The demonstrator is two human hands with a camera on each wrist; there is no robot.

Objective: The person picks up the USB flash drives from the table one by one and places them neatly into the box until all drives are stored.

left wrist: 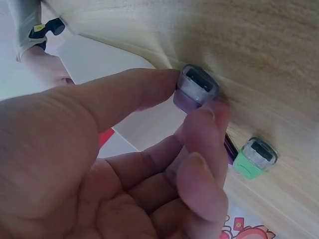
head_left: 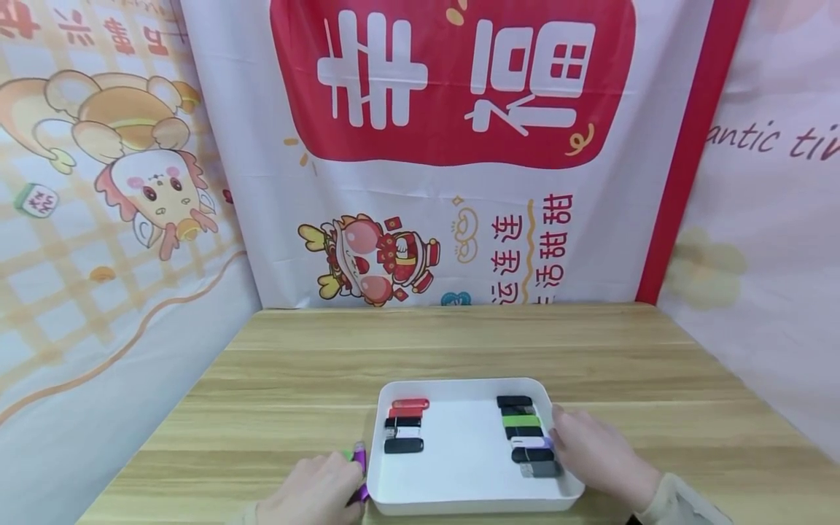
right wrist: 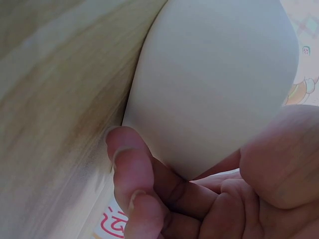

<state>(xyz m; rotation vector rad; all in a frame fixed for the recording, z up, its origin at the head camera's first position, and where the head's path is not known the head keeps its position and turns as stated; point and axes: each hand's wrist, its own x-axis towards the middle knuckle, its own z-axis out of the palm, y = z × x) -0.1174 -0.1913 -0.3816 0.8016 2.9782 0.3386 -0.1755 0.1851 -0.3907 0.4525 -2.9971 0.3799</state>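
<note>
At the white tray's (head_left: 469, 504) left side, my left hand (head_left: 313, 490) pinches a purple USB flash drive (left wrist: 192, 89) with a clear cap between thumb and finger, down at the wooden table. Beyond those fingers, a green USB flash drive (left wrist: 253, 158) with a clear cap lies on the table. Another purple flash drive (head_left: 359, 455) sits beside it, partly hidden by the fingers in the left wrist view. My right hand (head_left: 600, 452) grips the tray's right wall (right wrist: 209, 84), thumb on the rim side and fingers curled against the outside.
Inside the tray, several flash drives form a column at the left, including a red one (head_left: 410, 403), and several more at the right, including a green one (head_left: 521, 421). The wooden table (head_left: 459, 339) meets a printed cloth (head_left: 394, 182) at the back and cloths at both sides.
</note>
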